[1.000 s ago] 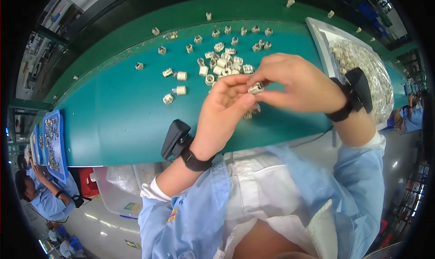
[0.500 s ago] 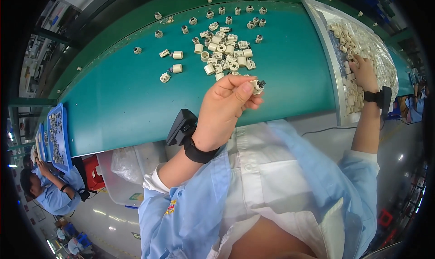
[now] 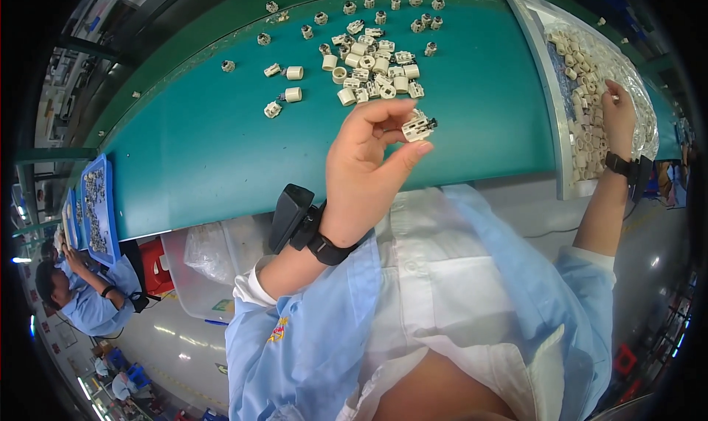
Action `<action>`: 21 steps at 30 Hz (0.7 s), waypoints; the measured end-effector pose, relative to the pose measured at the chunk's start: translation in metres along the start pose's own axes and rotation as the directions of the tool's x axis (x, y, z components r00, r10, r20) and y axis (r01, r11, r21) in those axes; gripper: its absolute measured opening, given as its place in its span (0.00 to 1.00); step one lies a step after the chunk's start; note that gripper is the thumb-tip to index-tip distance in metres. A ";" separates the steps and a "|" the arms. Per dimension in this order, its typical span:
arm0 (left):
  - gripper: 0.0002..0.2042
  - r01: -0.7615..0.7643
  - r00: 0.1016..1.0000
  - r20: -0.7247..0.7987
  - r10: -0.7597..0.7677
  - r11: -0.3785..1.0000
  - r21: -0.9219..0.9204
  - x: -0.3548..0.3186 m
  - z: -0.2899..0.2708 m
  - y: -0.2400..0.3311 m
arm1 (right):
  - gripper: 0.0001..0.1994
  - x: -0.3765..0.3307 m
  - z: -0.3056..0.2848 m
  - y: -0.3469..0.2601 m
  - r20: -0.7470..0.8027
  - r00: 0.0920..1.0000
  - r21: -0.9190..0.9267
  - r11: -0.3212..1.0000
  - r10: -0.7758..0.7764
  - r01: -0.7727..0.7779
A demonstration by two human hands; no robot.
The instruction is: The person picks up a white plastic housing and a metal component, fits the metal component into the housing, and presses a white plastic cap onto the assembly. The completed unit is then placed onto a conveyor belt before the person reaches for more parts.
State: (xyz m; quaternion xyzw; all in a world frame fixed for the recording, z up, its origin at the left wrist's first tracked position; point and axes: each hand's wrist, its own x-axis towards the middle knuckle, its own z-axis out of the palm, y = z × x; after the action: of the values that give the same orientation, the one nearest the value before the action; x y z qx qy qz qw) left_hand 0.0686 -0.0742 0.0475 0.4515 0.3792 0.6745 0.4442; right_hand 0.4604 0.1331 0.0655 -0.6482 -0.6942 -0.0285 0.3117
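My left hand (image 3: pixel 372 159) is raised above the near side of the green work surface. Between its thumb and fingers it holds a small cream plastic connector part (image 3: pixel 417 128) with slots and a dark tip pointing right. My right hand (image 3: pixel 618 115) reaches over the metal-edged tray at the right, among cream plastic caps (image 3: pixel 586 108). Its fingers are bent together; whatever lies between them is hidden. Past my left hand lies a heap of cream caps and slotted parts (image 3: pixel 366 62). Two caps (image 3: pixel 293 94) with dark pieces lie left of it.
Several connector parts (image 3: pixel 349 8) stand scattered along the far side. Clear plastic film (image 3: pixel 630 74) lines the tray (image 3: pixel 549 100). A blue tray (image 3: pixel 108 207) of small dark parts stands far left, near a co-worker (image 3: pixel 92 292). A clear bin (image 3: pixel 199 273) sits below the edge.
The left thumb has moved down and the fingers have opened around the connector part, showing more of its slotted body. The right hand has shifted slightly right within the tray. The view has shifted slightly.
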 end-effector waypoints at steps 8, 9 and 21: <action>0.14 0.226 0.974 0.017 -0.226 0.973 -0.035 -0.002 -0.009 0.004 | 0.12 -0.012 0.003 -0.003 0.117 0.993 0.256 0.966 0.010 -0.040; 0.14 0.229 0.973 0.017 -0.229 0.973 -0.035 -0.002 -0.009 0.004 | 0.12 -0.016 -0.003 -0.011 0.119 0.993 0.255 0.966 0.012 -0.042; 0.10 0.155 0.988 0.017 -0.154 0.979 -0.132 -0.001 -0.001 0.008 | 0.14 -0.115 0.012 -0.223 0.417 0.773 0.908 0.195 -0.477 -0.370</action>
State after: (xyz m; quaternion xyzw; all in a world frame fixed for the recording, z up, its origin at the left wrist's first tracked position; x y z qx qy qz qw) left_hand 0.0657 -0.0776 0.0540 0.3921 0.3658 0.6603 0.5258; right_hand 0.2472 0.0015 0.0831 -0.2370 -0.6309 0.6248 0.3944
